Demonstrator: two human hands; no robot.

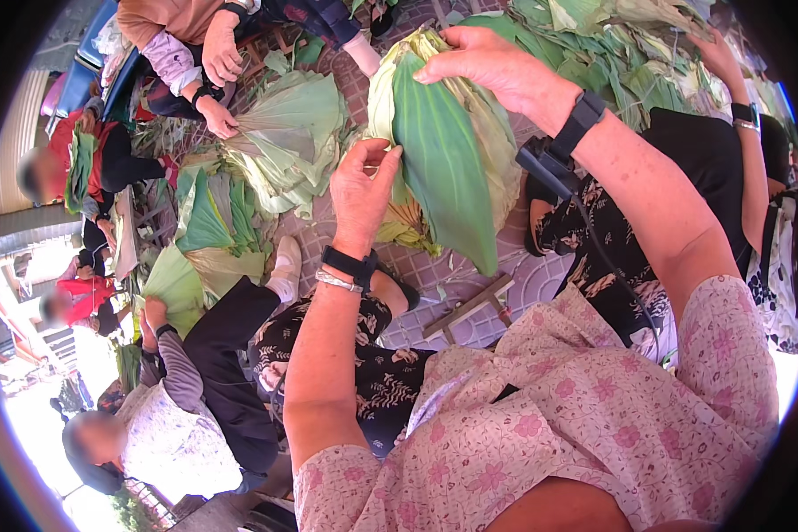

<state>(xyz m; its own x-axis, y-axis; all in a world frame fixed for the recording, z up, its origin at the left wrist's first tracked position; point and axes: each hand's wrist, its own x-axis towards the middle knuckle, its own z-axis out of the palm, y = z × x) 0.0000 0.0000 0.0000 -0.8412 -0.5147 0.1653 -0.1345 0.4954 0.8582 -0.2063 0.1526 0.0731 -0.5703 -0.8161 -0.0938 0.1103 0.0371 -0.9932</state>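
Note:
A bundle of large folded leaves, which look like lotus leaves (443, 160), hangs in front of me at the upper middle. Its front leaf is deep green with long pale veins; paler yellow-green ones show behind it. My right hand (496, 71) is closed around the gathered upper end, thumb lying over the front leaf. At the bundle's left edge, my left hand (361, 191) pinches the leaf between thumb and fingers. Both wrists carry black straps. Below the bundle, a clump of yellowish leaves (408, 223) rests on the paved floor.
A fan-shaped leaf stack (284, 142) lies front left, touched by another person's hand (217, 117). More green leaves (208, 213) are beside it. A large leaf heap (594, 71) fills the far right. A low wooden frame (468, 309) stands near my knees. Several people sit close around.

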